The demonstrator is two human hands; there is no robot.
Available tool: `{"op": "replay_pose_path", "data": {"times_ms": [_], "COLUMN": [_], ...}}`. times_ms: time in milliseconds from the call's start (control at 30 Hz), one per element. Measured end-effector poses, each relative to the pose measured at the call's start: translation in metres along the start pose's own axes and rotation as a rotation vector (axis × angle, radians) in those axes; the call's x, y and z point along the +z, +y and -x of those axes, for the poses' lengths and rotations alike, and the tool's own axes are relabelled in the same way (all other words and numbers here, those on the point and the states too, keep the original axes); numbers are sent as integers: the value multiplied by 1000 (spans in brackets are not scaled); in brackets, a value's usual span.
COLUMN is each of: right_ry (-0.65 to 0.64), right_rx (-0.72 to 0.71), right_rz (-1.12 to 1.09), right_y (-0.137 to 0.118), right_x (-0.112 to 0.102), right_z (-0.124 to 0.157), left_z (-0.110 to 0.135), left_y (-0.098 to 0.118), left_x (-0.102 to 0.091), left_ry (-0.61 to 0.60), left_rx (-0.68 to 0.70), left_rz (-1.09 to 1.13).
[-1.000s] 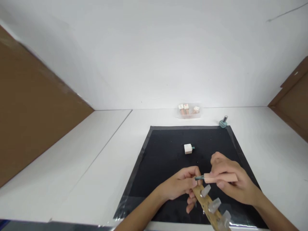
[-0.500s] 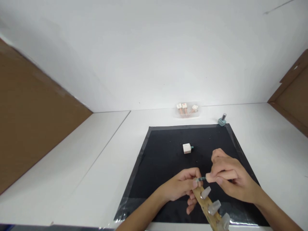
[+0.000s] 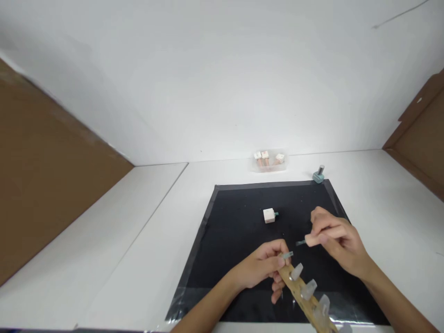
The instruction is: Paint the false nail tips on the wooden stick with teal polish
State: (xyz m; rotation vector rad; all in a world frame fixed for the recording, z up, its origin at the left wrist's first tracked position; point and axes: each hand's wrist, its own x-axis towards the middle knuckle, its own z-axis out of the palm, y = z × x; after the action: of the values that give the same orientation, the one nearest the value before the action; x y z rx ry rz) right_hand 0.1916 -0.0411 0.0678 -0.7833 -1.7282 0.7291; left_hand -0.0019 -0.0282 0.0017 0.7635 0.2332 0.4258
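Note:
My left hand (image 3: pixel 265 268) is closed on the far end of a wooden stick (image 3: pixel 301 291) that carries several clear false nail tips. The tip nearest my fingers (image 3: pixel 287 255) looks teal. My right hand (image 3: pixel 335 243) pinches a peach-handled nail polish brush (image 3: pixel 310 241), its teal bristle end pointing left, a short gap away from the stick. A white square polish bottle (image 3: pixel 269 215) with a teal neck lies on its side on the black mat (image 3: pixel 229 231), farther back.
A teal bottle with a silver cap (image 3: pixel 318 175) stands at the mat's far right corner. A clear box (image 3: pixel 269 161) holding several peach bottles sits by the back wall. Brown cardboard panels flank the white table on both sides.
My right hand has drawn the brush up and to the right, away from the nail tip it was touching. The stick in my left hand has stayed almost still.

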Motion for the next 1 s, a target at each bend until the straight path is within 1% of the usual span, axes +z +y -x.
{"op": "replay_pose_path", "data": {"times_ms": [67,167,233,267,333,433,500,600,667,733,900,1000], "right_ry": [114,258,298,300,260,154,123,66,7,-45,-101,-123], "right_rx": [76,294,381,387,366,307,193,28,-4,-12,-70,-66], "right_rz": [-93,-279,-371,-397,-409,-335,-245,-143,-118,-114,-91,-38], "right_y": [5,6,5,3,0,-3,-4,-4,-3,-3,-2,-3], "right_x": [-2,-2,-1,-1,-2,-2,-1,4,9,13,19,20], "right_z": [2,1,-1,-2,-3,-1,1,2,0,-1,-3,-3], "left_z": [1,2,3,4,5,8,10,11,12,13,13,13], "left_y": [0,1,2,3,6,10,12,15,17,19,20,18], "left_x": [0,3,6,8,12,16,16,15,14,14,13,10], "left_ry": [45,123,179,204,241,299,343,344,356,373,377,373], "left_rx": [32,90,135,163,221,315,409,557,622,650,657,646], "left_rz": [-78,-256,-426,-518,-693,-945,-1143,-1311,-1373,-1421,-1482,-1497]}}
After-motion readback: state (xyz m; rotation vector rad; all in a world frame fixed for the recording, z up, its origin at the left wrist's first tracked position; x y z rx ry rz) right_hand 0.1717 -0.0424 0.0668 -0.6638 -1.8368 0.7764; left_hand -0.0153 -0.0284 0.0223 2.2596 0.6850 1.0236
